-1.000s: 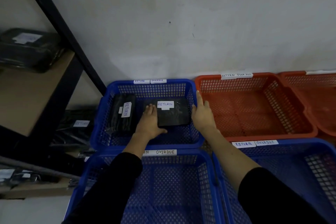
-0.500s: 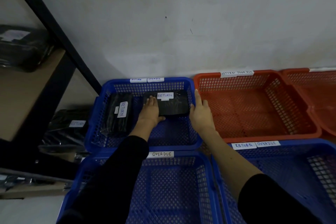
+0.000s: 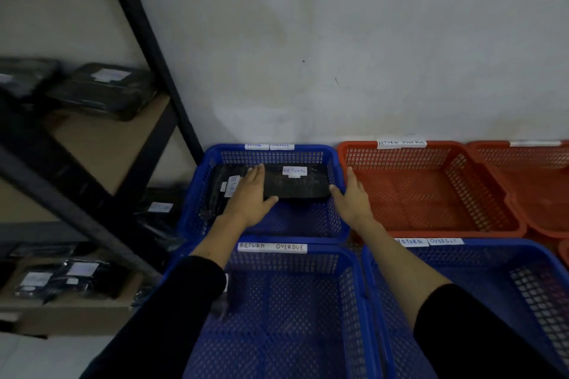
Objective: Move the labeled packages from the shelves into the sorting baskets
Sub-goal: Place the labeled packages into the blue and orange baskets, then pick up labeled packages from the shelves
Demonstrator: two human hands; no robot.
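Setting package (image 3: 295, 183) down in blue basket (image 3: 197, 191) | lies crosswise | left hand (image 3: 249, 197) flat on it, right hand (image 3: 351, 197) relaxed beside it

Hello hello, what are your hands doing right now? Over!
Left hand flat on the RETURN package. Right hand open at its right edge. Package down in the far blue basket, beside another package. Nothing blocking.
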